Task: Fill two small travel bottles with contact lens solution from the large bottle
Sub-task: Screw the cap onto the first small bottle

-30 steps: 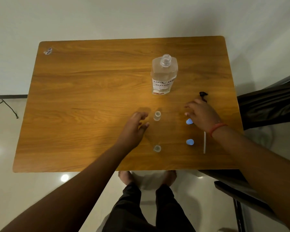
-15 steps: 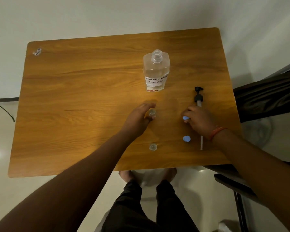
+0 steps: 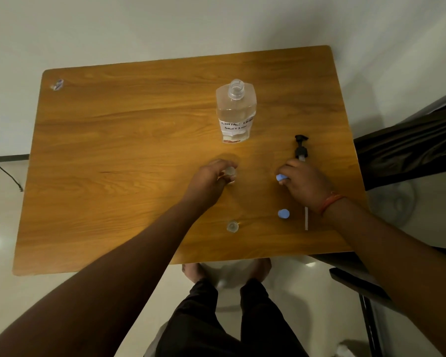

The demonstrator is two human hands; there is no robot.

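Clear plastic is under my left hand (image 3: 211,180): its fingers curl round the far small bottle (image 3: 230,172), which stands up with its mouth open. My right hand (image 3: 304,184) is off to the right, and it pinches 1 blue cap (image 3: 280,178) at the fingertips. I think the next thing is to bring that cap over to this bottle, so the cap must go left, across the bare wood between my 2 hands. The bottle's long way points straight up, so the cap should come down from on top. The right hand is the one with the cap; the left just holds the bottle steady. Nearer to me stands the second small bottle (image 3: 232,226), open too, and the second blue cap (image 3: 283,214) lies to its right. So I count 2 small bottles and 2 blue caps. Past my hands stands 1 big bottle (image 3: 236,112) with no top, and 1 black pump (image 3: 301,148) lies by my right hand on the wooden table (image 3: 113,150).
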